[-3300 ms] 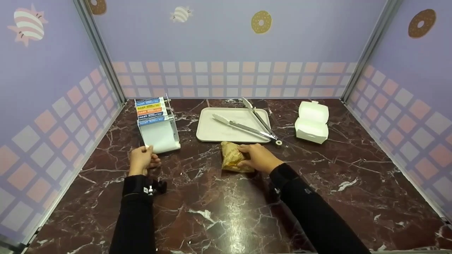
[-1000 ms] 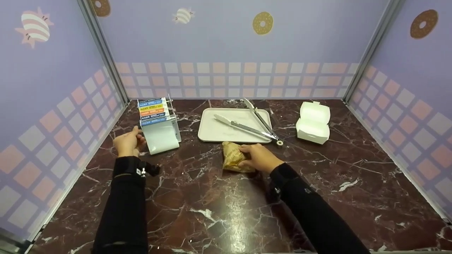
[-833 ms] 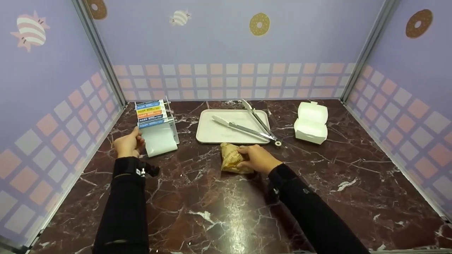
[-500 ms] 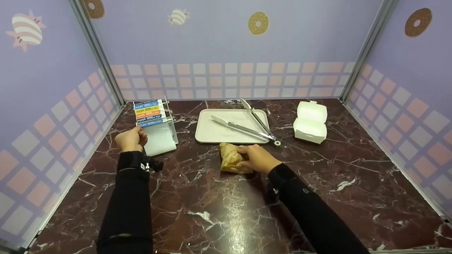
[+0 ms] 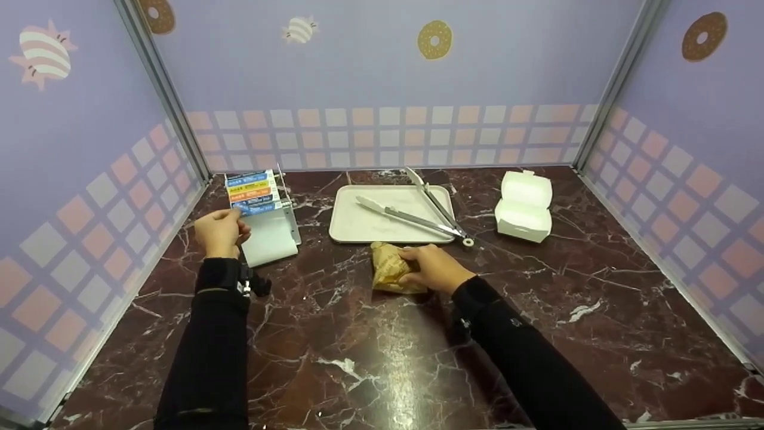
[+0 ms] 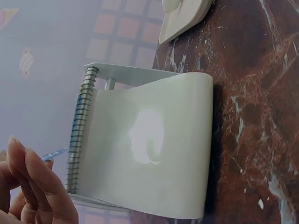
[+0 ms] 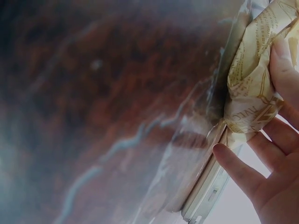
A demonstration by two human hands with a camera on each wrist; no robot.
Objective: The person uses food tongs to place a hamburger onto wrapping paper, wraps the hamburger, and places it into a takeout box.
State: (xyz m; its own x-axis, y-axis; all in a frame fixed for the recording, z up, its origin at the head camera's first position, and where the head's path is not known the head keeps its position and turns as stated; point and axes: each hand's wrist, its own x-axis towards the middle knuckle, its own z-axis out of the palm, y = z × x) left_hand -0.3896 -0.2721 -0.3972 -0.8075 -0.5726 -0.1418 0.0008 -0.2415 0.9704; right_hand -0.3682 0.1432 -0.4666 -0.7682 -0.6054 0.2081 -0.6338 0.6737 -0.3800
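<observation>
Head cam: high, looks fwd & down. L wrist: close, tipped sideways, facing white sheet [image 6: 117, 126]. R wrist: close, low, facing wrapped packet [image 7: 252, 79]. Head shares sheet w/ L, packet w/ R; all 3 catch tabletop [image 5: 334, 358].

A snack-stall sort of booth: lilac panels [image 5: 358, 77] with printed doughnuts [image 5: 434, 26], marbled table [image 5: 597, 334], tongs [image 5: 418, 218], takeaway box [image 5: 523, 230].

Lilac walls [image 5: 358, 77] with doughnut pictures [image 5: 434, 29] and pink and white squares [image 5: 363, 138] meet at grey posts [image 5: 613, 83] behind a shiny, dark red marbled tabletop [image 5: 334, 334].
</observation>
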